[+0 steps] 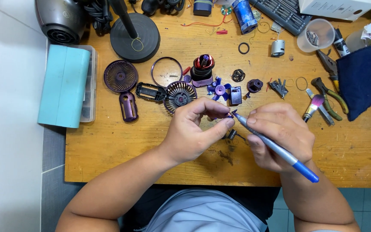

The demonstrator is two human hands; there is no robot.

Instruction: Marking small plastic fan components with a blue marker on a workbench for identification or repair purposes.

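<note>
My left hand (194, 129) is over the middle of the wooden table (108, 150), with the wrist bent a little and the forearm coming up from the lower left. Its thumb and first finger are closed narrow on a small purple part (225, 115); the other fingers are curled above it. Most of this part is hidden by my fingers, so I cannot tell its shape.

My right hand (280, 133) is just beside the left one, the knuckles turned up. The fingers are wrapped around a screwdriver (275, 146) with grey shaft and blue end, held like a pen. The tool is tilted: its tip points up and left and meets the small purple part, while the blue end goes down to the right, past my wrist.

Under the two hands a small dark cylinder (232, 134) lies on the table. Above my hands are many purple pieces: a round grille (180, 96), a fan blade (220, 90), a flat round cover (121, 76), a thin ring (167, 71). At the right, well apart, lie pliers (329, 92) and a dark blue cloth (361, 79).
</note>
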